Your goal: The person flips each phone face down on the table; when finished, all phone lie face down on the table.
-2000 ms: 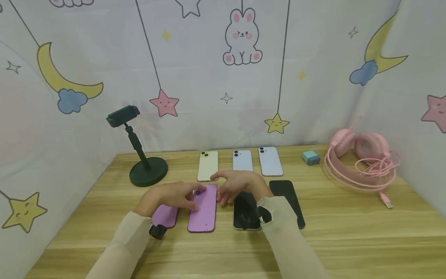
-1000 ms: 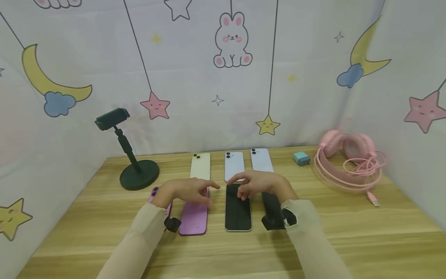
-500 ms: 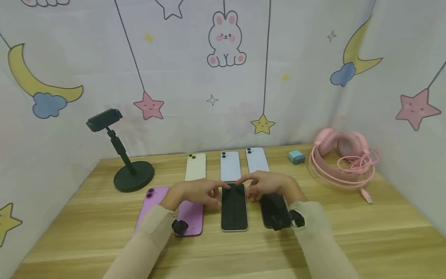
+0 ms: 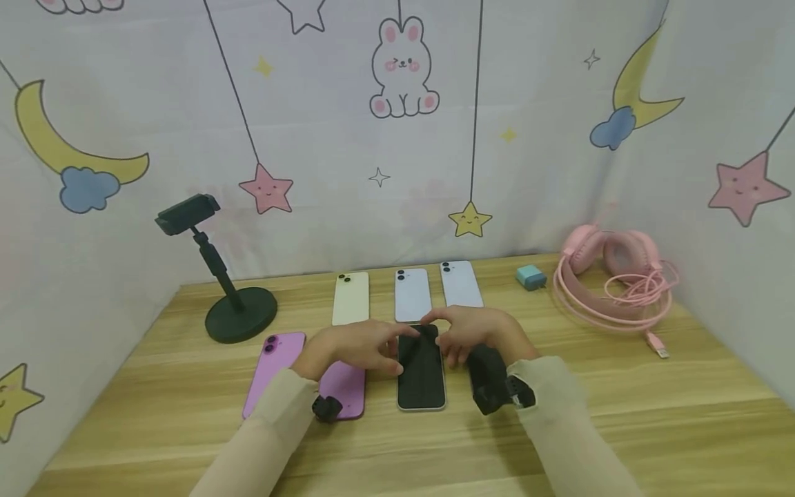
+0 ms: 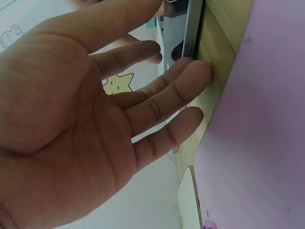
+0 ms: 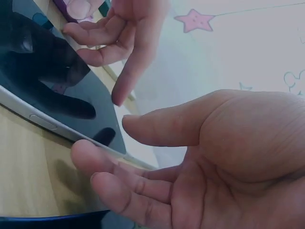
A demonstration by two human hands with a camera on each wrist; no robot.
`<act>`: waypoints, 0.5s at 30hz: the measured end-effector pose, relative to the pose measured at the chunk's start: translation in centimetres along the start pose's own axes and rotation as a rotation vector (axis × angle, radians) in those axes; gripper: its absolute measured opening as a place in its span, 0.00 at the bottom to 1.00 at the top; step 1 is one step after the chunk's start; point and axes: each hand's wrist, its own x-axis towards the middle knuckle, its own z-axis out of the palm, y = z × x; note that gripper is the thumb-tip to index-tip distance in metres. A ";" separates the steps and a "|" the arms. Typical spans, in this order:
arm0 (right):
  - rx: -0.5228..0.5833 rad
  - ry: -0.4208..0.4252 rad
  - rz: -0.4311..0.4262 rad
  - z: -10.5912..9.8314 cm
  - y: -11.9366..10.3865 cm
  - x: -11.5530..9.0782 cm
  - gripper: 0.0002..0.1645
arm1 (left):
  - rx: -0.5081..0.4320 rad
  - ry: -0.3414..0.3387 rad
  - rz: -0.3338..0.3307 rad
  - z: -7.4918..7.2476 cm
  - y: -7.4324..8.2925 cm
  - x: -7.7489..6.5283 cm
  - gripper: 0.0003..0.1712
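Note:
A smartphone with a black screen and silver edge (image 4: 421, 376) lies face up between my hands. My left hand (image 4: 360, 345) hovers over its left side, the index finger reaching to the top of the screen; in the left wrist view that palm (image 5: 81, 114) faces the camera, fingers loosely bent. At the phone's right edge is my right hand (image 4: 475, 330), its fingertips close to or touching the side, thumb above the screen in the right wrist view. Under my left wrist lies a purple phone (image 4: 344, 390), partly covered. Another dark phone (image 4: 481, 362) is mostly hidden beneath my right hand.
A second purple phone (image 4: 270, 366) lies at the left. Behind are a cream phone (image 4: 351, 297) and two pale phones, one in the middle (image 4: 413, 295), one at right (image 4: 461, 283). A black phone stand (image 4: 241, 315), plug adapter (image 4: 531, 277) and pink headphones (image 4: 611, 276) stand further out.
Both hands have moved right, from around the middle purple phone to the silver-edged phone. Over the last half second they barely shift. The phones keep their places.

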 end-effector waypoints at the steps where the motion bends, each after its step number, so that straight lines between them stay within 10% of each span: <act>1: -0.002 0.006 0.005 0.0 0.0 0.1 0.32 | 0.000 0.000 -0.006 0.0 0.0 0.0 0.37; 15: 0.075 0.075 0.020 -0.2 0.7 0.5 0.34 | -0.012 0.016 -0.026 0.1 0.9 -0.1 0.38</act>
